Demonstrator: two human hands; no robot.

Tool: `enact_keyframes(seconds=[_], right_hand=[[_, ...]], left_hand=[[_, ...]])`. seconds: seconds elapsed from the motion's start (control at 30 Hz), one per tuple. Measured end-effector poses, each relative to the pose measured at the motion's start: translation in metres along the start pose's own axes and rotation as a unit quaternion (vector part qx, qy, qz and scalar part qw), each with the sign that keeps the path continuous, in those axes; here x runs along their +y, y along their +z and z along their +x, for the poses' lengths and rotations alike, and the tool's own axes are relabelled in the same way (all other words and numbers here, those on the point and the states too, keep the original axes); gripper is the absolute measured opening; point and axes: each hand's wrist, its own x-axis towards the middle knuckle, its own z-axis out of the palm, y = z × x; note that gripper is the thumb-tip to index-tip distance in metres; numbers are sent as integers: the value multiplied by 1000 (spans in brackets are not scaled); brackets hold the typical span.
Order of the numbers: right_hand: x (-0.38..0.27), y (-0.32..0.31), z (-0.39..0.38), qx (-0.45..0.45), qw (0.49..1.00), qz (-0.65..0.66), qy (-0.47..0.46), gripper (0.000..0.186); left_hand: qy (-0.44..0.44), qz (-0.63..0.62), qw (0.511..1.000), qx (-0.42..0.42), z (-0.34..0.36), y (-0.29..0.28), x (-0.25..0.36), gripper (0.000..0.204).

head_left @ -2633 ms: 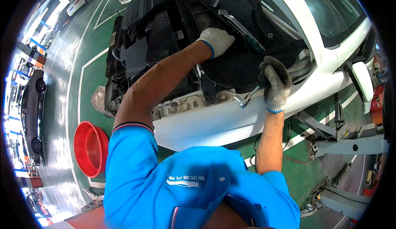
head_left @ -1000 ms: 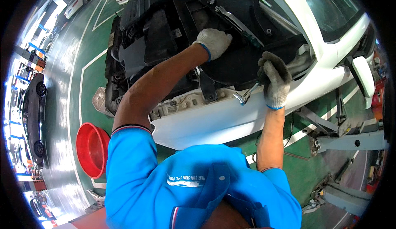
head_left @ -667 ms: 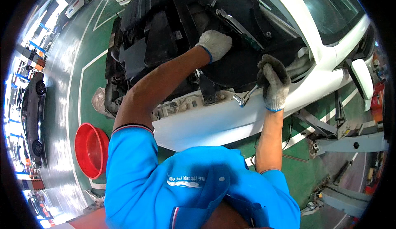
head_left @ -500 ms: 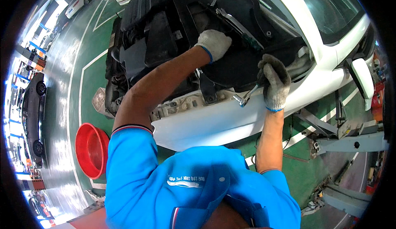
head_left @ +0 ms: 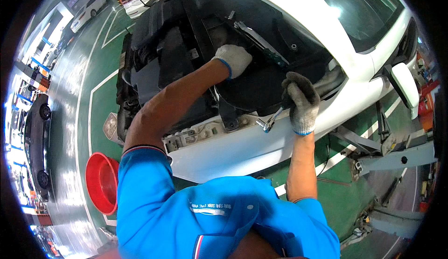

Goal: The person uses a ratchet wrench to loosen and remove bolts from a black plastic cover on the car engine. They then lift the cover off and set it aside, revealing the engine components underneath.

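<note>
Reaching over the engine bay of a white car (head_left: 224, 163), a gloved left hand (head_left: 234, 62) is seen from the head camera against black trim (head_left: 247, 93). Compared with half a second ago, the whole scene has been shifted slightly down and left, apparently by a turn of the head; the hands are kept in much the same places over the car, so no advance in the work can be read from it. By the right hand (head_left: 303, 104), fingers curled, a ratchet wrench (head_left: 269, 123) is held by its grip, its shiny head hanging left of the fingers above the fender. The left fingers are bunched, and whether anything is pinched beneath them cannot be made out. Just beyond them, a green-handled tool (head_left: 258, 39) is left lying on the trim.
</note>
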Motion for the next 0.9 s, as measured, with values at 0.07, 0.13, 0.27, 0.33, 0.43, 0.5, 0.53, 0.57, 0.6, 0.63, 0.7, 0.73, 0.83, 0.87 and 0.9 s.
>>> enact_keyframes(seconds=[0.07, 0.13, 0.27, 0.33, 0.43, 0.5, 0.53, 0.57, 0.6, 0.63, 0.7, 0.73, 0.83, 0.87, 0.9], right_hand=[[1, 0, -1, 4, 1000, 12, 7, 30], [-1, 1, 0, 4, 1000, -5, -4, 30], [4, -4, 0, 12, 1000, 11, 10, 30], [4, -8, 1, 14, 1000, -16, 0, 30], [-2, 2, -3, 17, 1000, 7, 13, 30], [4, 2, -2, 20, 999, 6, 41, 31], [6, -2, -2, 29, 999, 0, 44, 31], [5, -3, -1, 29, 999, 6, 35, 30], [4, -3, -1, 27, 999, 12, 26, 30], [3, -5, 0, 30, 999, 17, 15, 30], [7, -5, -1, 27, 1000, 2, 16, 30], [6, -6, -3, 27, 999, -8, 22, 30], [2, -7, -1, 31, 999, -15, 12, 29], [5, -6, -3, 29, 999, -15, 16, 29], [9, -5, -2, 33, 999, -8, 7, 29]], left_hand=[[13, 12, 1000, -5, -2, 1, 3, 23], [26, 36, 999, -11, 0, 2, 0, 23], [33, 76, 997, -5, -5, -14, -20, 25], [-10, 25, 998, 54, -4, -41, -42, 29], [-115, -26, 980, 160, 20, -34, -116, 35], [-140, -17, 963, 229, 51, 7, -174, 41], [-175, -40, 955, 236, 61, 12, -175, 41], [-206, -63, 946, 243, 73, 12, -175, 42], [-224, -82, 939, 249, 86, 16, -179, 43], [-226, -97, 934, 259, 101, 22, -182, 43], [-234, -112, 928, 268, 115, 34, -191, 44], [-234, -119, 927, 269, 118, 39, -191, 45], [-224, -127, 926, 274, 123, 45, -202, 46], [-217, -124, 930, 268, 115, 50, -207, 47], [-210, -123, 934, 263, 107, 54, -214, 47]])
